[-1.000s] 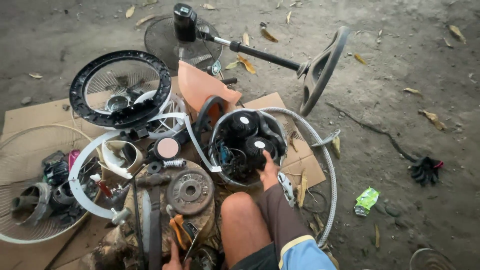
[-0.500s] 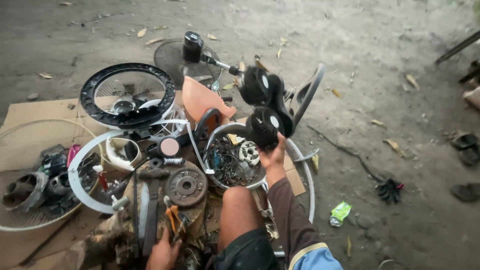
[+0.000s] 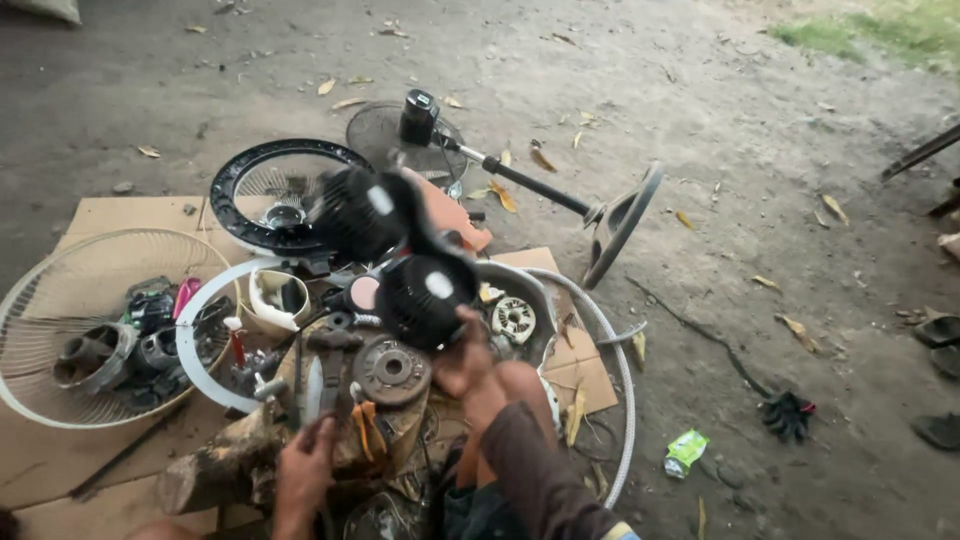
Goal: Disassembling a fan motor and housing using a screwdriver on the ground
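A dirt floor [image 3: 760,130] strewn with dry leaves is seen, with flattened cardboard [image 3: 120,215] laid on it and fan parts spread over that. Largest is the toppled fan stand [image 3: 545,190], its round base [image 3: 620,225] tipped on edge; next come the white wire guard [image 3: 60,290] at the left, heaped with small housings, and the black guard ring [image 3: 250,175] behind. A white ring [image 3: 195,320] and a rusty round motor part [image 3: 390,370] lie nearer, beside a log [image 3: 220,465]. A pair of joined black motor housings [image 3: 395,250] is held up by the right hand [image 3: 465,360], closed around the lower edge of the nearer housing. A second ago they sat low in the grey basin [image 3: 530,290], then were lifted to the right — now they have been swung left and hang above the pile, clear of the basin, where a white wound stator [image 3: 515,320] is left exposed. It is judged that the housings have been pulled free and are being carried over for sorting or inspection. The left hand [image 3: 305,450] is lowered by the orange-handled pliers [image 3: 368,425], fingers curled — whether anything is gripped cannot be told.
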